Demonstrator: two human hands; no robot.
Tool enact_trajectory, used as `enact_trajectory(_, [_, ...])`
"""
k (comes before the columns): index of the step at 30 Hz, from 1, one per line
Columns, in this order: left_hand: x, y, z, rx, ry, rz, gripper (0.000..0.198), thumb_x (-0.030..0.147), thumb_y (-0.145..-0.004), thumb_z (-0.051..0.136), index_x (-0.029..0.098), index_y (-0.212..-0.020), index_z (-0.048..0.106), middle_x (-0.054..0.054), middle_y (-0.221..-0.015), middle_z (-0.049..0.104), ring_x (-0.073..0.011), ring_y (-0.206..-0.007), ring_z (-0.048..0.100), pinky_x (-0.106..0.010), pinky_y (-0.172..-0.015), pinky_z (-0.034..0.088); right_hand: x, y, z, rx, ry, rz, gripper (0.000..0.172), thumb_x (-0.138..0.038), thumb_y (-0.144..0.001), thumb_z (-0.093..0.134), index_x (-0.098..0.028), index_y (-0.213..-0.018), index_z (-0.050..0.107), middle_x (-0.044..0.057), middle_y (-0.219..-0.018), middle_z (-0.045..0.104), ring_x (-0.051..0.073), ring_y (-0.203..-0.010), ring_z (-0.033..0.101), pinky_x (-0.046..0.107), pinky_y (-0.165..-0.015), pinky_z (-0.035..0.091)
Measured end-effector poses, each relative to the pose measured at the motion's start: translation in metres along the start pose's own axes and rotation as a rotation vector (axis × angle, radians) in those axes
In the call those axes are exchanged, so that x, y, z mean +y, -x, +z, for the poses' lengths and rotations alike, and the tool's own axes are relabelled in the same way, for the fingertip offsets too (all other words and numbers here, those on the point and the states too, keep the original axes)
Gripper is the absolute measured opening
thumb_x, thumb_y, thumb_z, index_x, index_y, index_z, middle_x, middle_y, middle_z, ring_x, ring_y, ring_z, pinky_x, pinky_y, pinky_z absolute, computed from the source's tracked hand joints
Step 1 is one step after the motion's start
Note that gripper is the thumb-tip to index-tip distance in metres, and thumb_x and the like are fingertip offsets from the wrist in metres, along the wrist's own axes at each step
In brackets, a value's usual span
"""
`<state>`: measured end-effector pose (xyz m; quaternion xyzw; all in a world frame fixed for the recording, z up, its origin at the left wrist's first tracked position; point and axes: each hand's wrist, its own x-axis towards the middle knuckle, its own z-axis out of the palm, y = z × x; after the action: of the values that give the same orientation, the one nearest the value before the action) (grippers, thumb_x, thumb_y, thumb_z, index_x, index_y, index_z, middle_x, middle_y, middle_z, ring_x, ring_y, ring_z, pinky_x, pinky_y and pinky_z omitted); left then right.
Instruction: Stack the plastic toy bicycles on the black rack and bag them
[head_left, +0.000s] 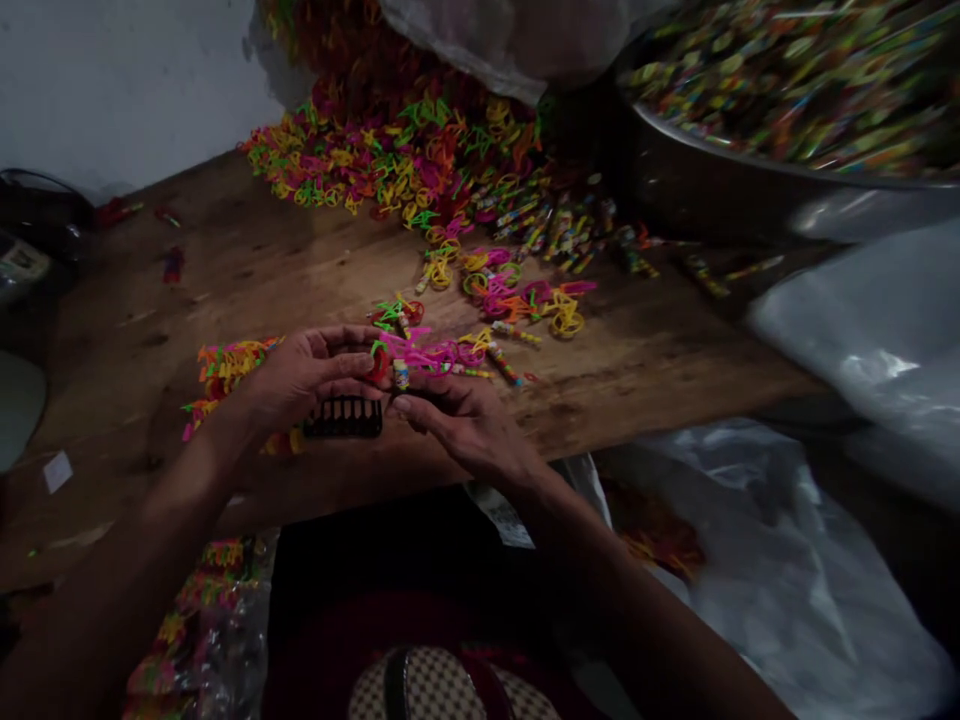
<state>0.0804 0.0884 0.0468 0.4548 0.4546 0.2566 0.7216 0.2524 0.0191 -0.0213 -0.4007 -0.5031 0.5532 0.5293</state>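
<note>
My left hand [304, 375] pinches a small red plastic piece [379, 366] with some green at its edge. Close beside it, my right hand [472, 420] has its fingers closed on a short printed tube [401, 375], held upright. Whether the two pieces touch is unclear in the dim light. Under my hands lies a black slotted rack [343, 418]. Several pink plastic pieces [424, 350] lie just beyond my fingertips. Left of the rack, partly covered by my left hand, are orange, yellow and pink pieces [236, 358].
A large heap of coloured plastic pieces [390, 150] covers the back of the wooden table [300, 250]. Printed tubes [547, 220] lie at its right. A metal basin [697, 190] full of small colourful items stands at upper right. Plastic bags [780, 570] hang at lower right.
</note>
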Motion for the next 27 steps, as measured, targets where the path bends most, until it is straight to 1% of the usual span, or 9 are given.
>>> enact_trajectory(3, [-0.004,-0.002,-0.004,-0.025,-0.012,-0.011,0.032,0.017,-0.061,0.089,0.015,-0.088,0.073,-0.003,-0.074,0.074,-0.015,-0.062,0.071,-0.026,-0.064,0.06,0.0,0.002,-0.002,-0.024,-0.006,0.03,0.041,-0.062,-0.072,0.081,-0.022,-0.067,0.072,-0.004,-0.058,0.059,0.011,-0.055,0.051,0.024,-0.055,0.047])
enact_trajectory(7, [-0.005,-0.004,-0.002,-0.001,-0.117,0.05,0.025,0.021,-0.062,0.088,0.016,-0.083,0.075,-0.001,-0.071,0.074,-0.0126,-0.06,0.069,-0.021,-0.058,0.055,0.006,0.005,0.0,-0.014,-0.015,0.119,0.044,-0.064,-0.069,0.083,-0.02,-0.075,0.074,-0.004,-0.06,0.06,0.01,-0.052,0.048,0.023,-0.048,0.041])
enact_trajectory(11, [-0.002,-0.005,0.005,0.074,-0.216,0.111,0.02,0.018,-0.061,0.085,0.015,-0.079,0.076,0.001,-0.067,0.072,-0.0101,-0.055,0.064,-0.019,-0.053,0.05,0.006,0.006,0.003,0.017,-0.007,0.152,0.044,-0.06,-0.068,0.085,-0.02,-0.064,0.068,-0.002,-0.057,0.06,0.011,-0.054,0.051,0.025,-0.05,0.044])
enact_trajectory(16, [-0.003,-0.009,0.011,0.126,-0.24,0.108,0.016,0.01,-0.062,0.081,0.015,-0.076,0.076,-0.002,-0.071,0.073,-0.0123,-0.058,0.065,-0.021,-0.054,0.05,0.001,0.005,0.006,0.047,0.07,0.177,0.044,-0.055,-0.069,0.086,-0.02,-0.055,0.063,-0.001,-0.058,0.062,0.013,-0.056,0.055,0.027,-0.053,0.047])
enact_trajectory(19, [-0.004,-0.012,0.009,0.096,-0.26,0.083,0.013,0.008,-0.067,0.079,0.015,-0.078,0.077,-0.003,-0.075,0.075,-0.0133,-0.06,0.066,-0.021,-0.055,0.05,0.001,0.007,0.007,0.046,0.102,0.166,0.039,-0.05,-0.073,0.084,-0.02,-0.058,0.064,0.0,-0.06,0.063,0.014,-0.059,0.058,0.029,-0.058,0.05])
enact_trajectory(21, [-0.003,-0.012,0.005,0.051,-0.32,0.06,0.013,0.008,-0.071,0.078,0.014,-0.083,0.079,-0.004,-0.08,0.076,-0.0144,-0.064,0.069,-0.022,-0.058,0.052,0.002,0.01,0.008,0.036,0.144,0.124,0.036,-0.046,-0.077,0.081,-0.02,-0.06,0.064,0.0,-0.062,0.064,0.015,-0.061,0.058,0.029,-0.063,0.051])
enact_trajectory(23, [0.001,-0.008,0.001,0.033,-0.448,0.078,0.021,0.007,-0.074,0.078,0.015,-0.093,0.079,-0.003,-0.087,0.078,-0.0161,-0.073,0.073,-0.024,-0.066,0.056,0.004,0.015,0.009,0.023,0.23,0.062,0.031,-0.042,-0.083,0.076,-0.021,-0.064,0.065,-0.001,-0.064,0.064,0.015,-0.062,0.058,0.029,-0.063,0.05])
enact_trajectory(25, [0.006,0.002,-0.004,0.05,-0.626,0.163,0.029,0.008,-0.077,0.077,0.017,-0.104,0.078,-0.001,-0.095,0.079,-0.0177,-0.085,0.074,-0.029,-0.079,0.06,0.01,0.02,0.012,0.011,0.355,-0.01,0.022,-0.036,-0.089,0.069,-0.021,-0.073,0.068,0.0,-0.069,0.066,0.015,-0.063,0.058,0.029,-0.063,0.049])
enact_trajectory(27, [0.01,0.019,-0.009,0.123,-0.804,0.296,0.027,0.012,-0.085,0.073,0.018,-0.111,0.076,0.0,-0.103,0.079,-0.018,-0.095,0.074,-0.035,-0.091,0.06,0.021,0.025,0.018,0.007,0.468,-0.106,0.013,-0.029,-0.092,0.064,-0.021,-0.084,0.07,0.002,-0.078,0.069,0.016,-0.069,0.061,0.03,-0.068,0.051])
